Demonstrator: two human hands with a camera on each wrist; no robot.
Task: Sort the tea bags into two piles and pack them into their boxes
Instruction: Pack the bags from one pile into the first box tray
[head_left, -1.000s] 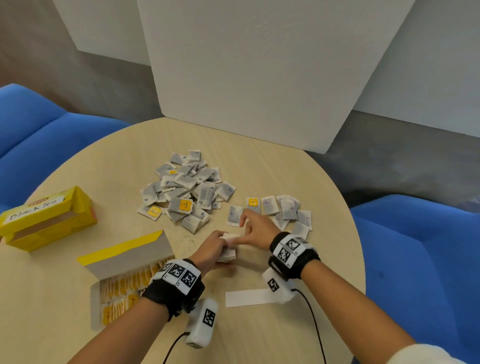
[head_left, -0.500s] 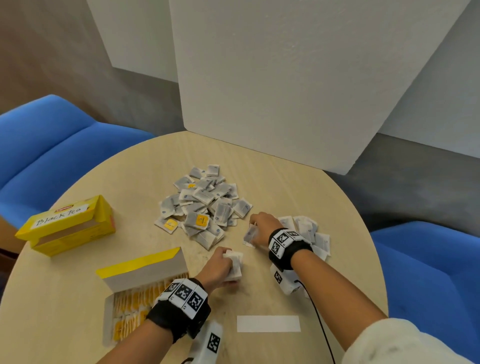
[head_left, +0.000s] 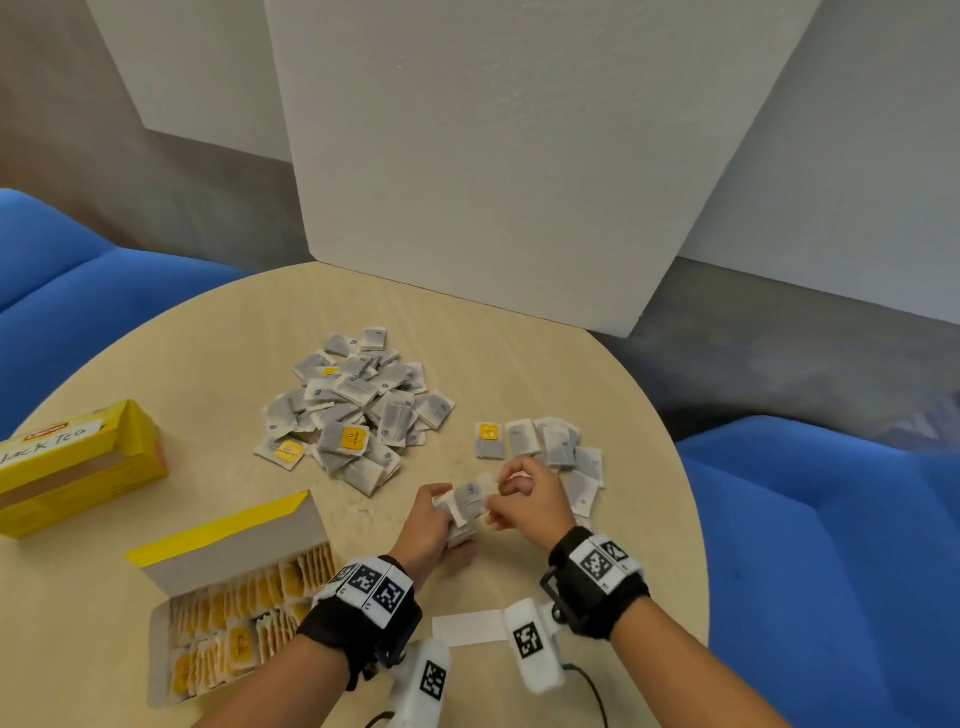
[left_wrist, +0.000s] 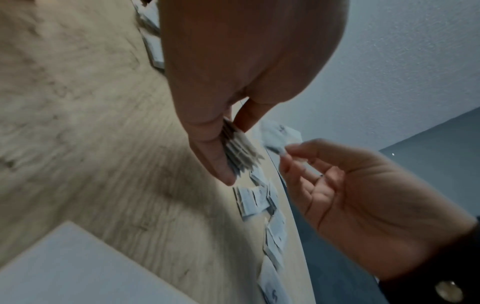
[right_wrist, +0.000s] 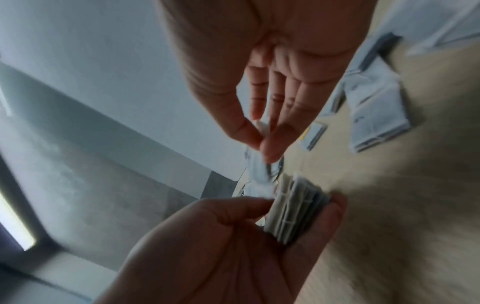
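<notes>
My left hand (head_left: 431, 525) grips a stack of grey tea bags (right_wrist: 296, 207) just above the table, the same stack (left_wrist: 240, 154) fanned between thumb and fingers in the left wrist view. My right hand (head_left: 524, 499) pinches one grey tea bag (head_left: 470, 499) by its corner and holds it against the top of that stack. A big mixed pile of tea bags (head_left: 358, 410) lies further back at centre. A smaller group of grey bags (head_left: 556, 447) with one yellow-tagged bag (head_left: 489, 439) lies right of it, just behind my right hand.
An open box (head_left: 171, 618) filled with yellow-tagged bags sits at front left, lid up. A yellow Black Tea box (head_left: 78, 467) lies at the far left. A white paper strip (head_left: 467, 629) lies near the front edge. A white foam board (head_left: 519, 156) stands behind the round table (head_left: 208, 364); blue chairs flank it.
My right hand went to the right-hand group, picked up one grey bag and has brought it back to the stack in my left hand. The left hand stayed in place.
</notes>
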